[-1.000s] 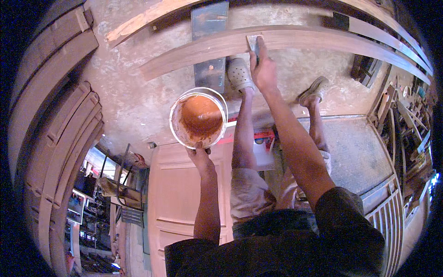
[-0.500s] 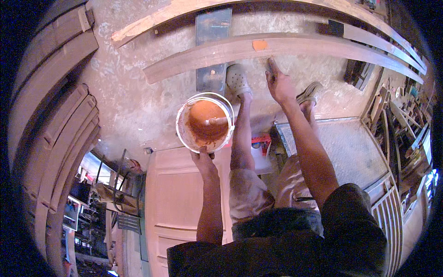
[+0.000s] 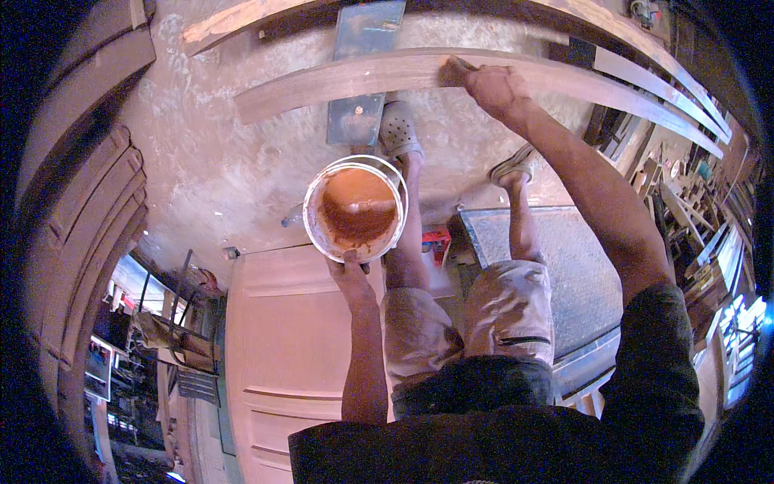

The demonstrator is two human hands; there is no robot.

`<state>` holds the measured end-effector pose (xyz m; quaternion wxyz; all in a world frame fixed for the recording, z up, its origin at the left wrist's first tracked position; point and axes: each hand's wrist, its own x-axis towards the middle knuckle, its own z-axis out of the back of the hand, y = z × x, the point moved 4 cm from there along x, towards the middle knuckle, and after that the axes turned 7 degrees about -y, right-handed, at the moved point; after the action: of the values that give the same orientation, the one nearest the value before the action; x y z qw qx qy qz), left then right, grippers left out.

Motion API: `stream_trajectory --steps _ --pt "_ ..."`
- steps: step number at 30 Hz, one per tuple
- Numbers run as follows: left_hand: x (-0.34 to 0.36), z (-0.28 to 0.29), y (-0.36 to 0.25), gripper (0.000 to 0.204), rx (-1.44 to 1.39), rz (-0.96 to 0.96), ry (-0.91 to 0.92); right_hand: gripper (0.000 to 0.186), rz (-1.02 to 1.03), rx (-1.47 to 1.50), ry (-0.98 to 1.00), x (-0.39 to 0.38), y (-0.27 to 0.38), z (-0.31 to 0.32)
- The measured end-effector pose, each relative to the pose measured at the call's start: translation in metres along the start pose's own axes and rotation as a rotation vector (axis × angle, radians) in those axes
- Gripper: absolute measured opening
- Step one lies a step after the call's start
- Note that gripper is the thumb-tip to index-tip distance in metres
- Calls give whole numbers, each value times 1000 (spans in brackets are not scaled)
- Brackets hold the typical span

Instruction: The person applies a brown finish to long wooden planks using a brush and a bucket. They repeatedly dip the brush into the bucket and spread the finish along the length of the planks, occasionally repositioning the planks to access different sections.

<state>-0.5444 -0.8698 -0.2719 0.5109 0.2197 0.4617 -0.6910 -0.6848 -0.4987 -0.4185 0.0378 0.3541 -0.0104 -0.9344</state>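
My left hand (image 3: 351,278) grips the near side of a white bucket (image 3: 310,216), its thumb at the rim. Thick orange-brown paste (image 3: 363,187) coats the bucket's inside, and the wire handle lies over toward the right. Farther off, my right hand (image 3: 496,93) is closed and reaches down to a long wooden plank (image 3: 347,81). In its fingers is a small dark flat tool (image 3: 451,74), pressed against the plank's face; its exact kind is hard to make out. A bit of orange shows at the tool's upper edge.
The plank rests across a dark board (image 3: 355,121) on the floor, with another long timber (image 3: 234,31) beyond it. A panelled door (image 3: 298,323) lies near my left side, a framed sheet (image 3: 564,250) at my right. Stacked mouldings (image 3: 89,202) line the left; scrap wood (image 3: 685,202) clutters the right.
My right hand has moved up and away from me, from below the plank onto its face. The orange patch there is now mostly covered. The bucket stays in my left hand; the view has shifted slightly.
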Motion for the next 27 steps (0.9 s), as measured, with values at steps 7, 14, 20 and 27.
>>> stream_trajectory --steps 7,14,20,27 --pt "3 5 3 40 -12 51 -77 40 -88 72 136 -25 -66 -11" --pt "-10 0 11 50 -1 -159 41 50 -213 889 -209 -172 -73 -21" --pt "-50 -47 29 51 92 -403 167 37 -528 1424 -226 -287 -39 -46" --pt "-150 -146 11 56 476 -580 284 22 -778 1932 -19 -376 -64 -38"
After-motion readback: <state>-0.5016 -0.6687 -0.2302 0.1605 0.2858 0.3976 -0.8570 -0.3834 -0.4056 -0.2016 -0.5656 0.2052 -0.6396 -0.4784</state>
